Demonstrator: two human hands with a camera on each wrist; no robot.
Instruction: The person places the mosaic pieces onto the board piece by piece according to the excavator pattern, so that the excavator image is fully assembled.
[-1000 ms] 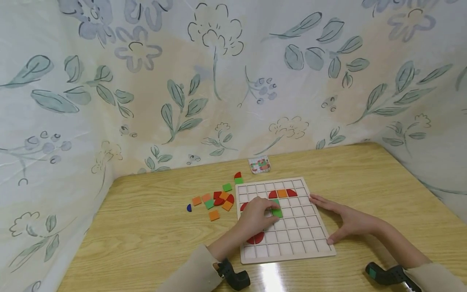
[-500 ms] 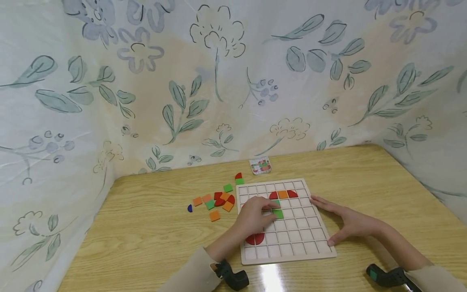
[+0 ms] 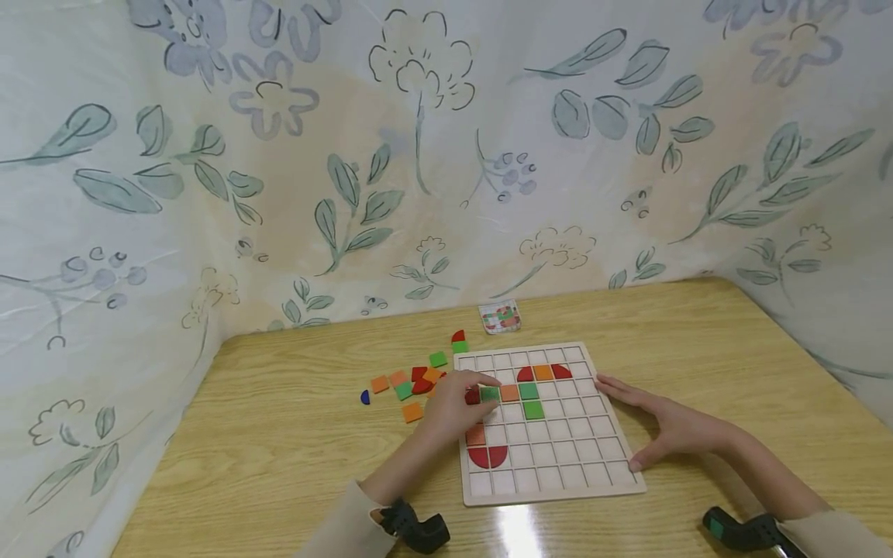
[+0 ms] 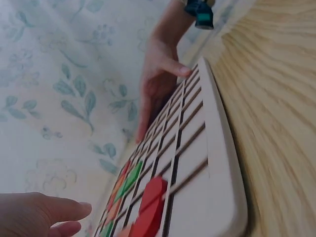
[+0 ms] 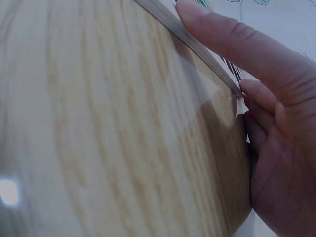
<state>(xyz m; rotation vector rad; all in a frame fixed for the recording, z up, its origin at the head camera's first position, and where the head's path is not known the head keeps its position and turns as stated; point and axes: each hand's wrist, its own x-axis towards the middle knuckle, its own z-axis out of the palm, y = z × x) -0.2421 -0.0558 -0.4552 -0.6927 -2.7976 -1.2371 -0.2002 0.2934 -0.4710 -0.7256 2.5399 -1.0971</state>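
Observation:
A pale gridded board [image 3: 579, 453] lies on the table with flat coloured tiles in its cells. My left hand [image 3: 452, 407] is over its left side, thumb and fingers spread around a green tile [image 3: 491, 394] and close to a dark red piece [image 3: 472, 396]. In the left wrist view, no tile shows between the fingers of the left hand [image 4: 44, 213]. Further right sit a salmon tile [image 3: 510, 393], a bright green tile [image 3: 533, 410] and an orange tile [image 3: 542, 373]. My right hand [image 3: 673, 422] rests along the board's right edge, thumb and fingers extended and apart.
Several loose tiles lie left of the board, among them an orange square [image 3: 413, 412] and a blue half-round [image 3: 365, 397]. A small pattern card [image 3: 499, 317] sits behind the board. Floral cloth [image 3: 446, 155] hangs behind the wooden table [image 3: 265, 434].
My left hand has drawn back leftward from the board's middle, uncovering the salmon tile and the green tiles beside it. My right hand stays at the board's edge.

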